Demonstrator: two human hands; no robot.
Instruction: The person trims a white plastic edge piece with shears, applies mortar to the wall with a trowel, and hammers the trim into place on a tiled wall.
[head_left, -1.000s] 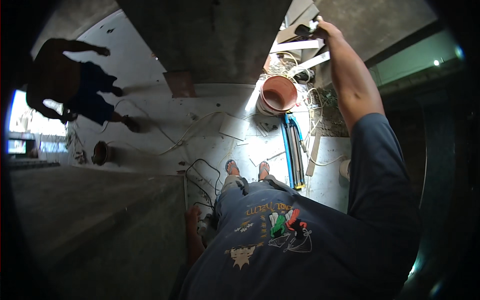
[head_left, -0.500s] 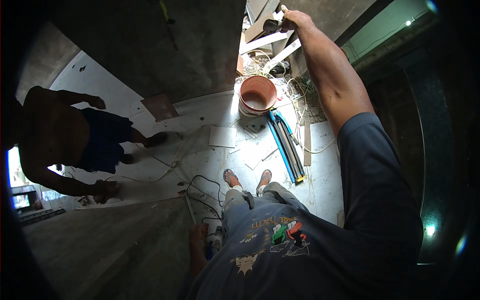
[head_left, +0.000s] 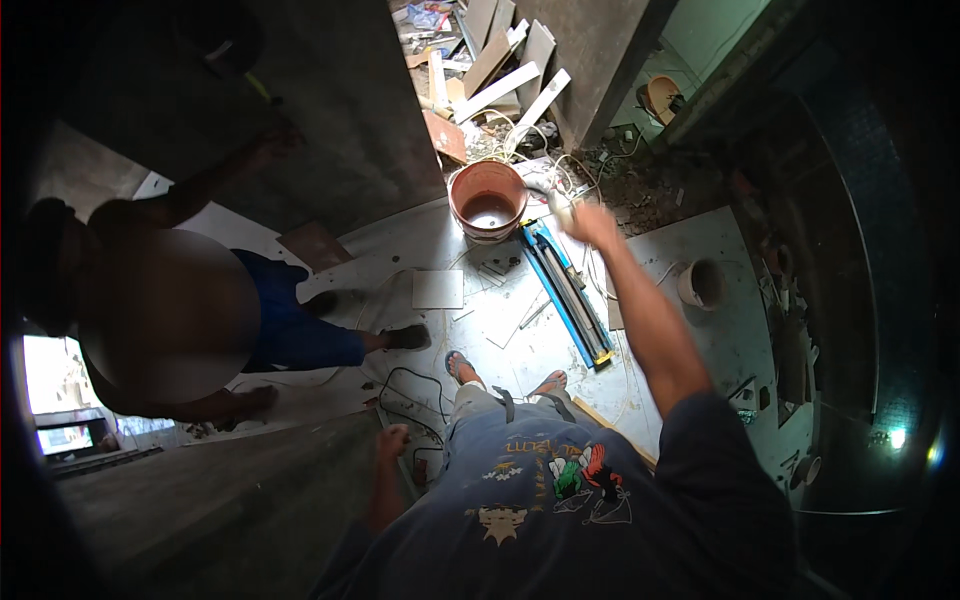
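My right hand (head_left: 586, 222) is blurred, closed around a dark tool (head_left: 540, 190) whose kind I cannot make out. The tool's far end is beside the rim of a reddish bucket (head_left: 488, 190) with some pale, watery stuff at its bottom. Just below this hand, a blue tile cutter (head_left: 568, 295) with yellow ends lies on the floor. My left hand (head_left: 393, 440) hangs low by my side in shadow, its fingers curled in, with nothing visible in them. It is nearest to the dark ledge (head_left: 290, 490) on the left.
Another person (head_left: 170, 310) in blue shorts stands close on the left. Broken boards and rubble (head_left: 490, 75) are heaped beyond the bucket, with loose cables. A square tile (head_left: 438, 290) lies before my feet. Black cord (head_left: 405, 380) loops beside them. A pale bucket (head_left: 700, 284) stands right.
My right arm has come down and back from far out over the boards to the bucket, still gripping the tool. The other person has stepped nearer. My left hand has risen slightly.
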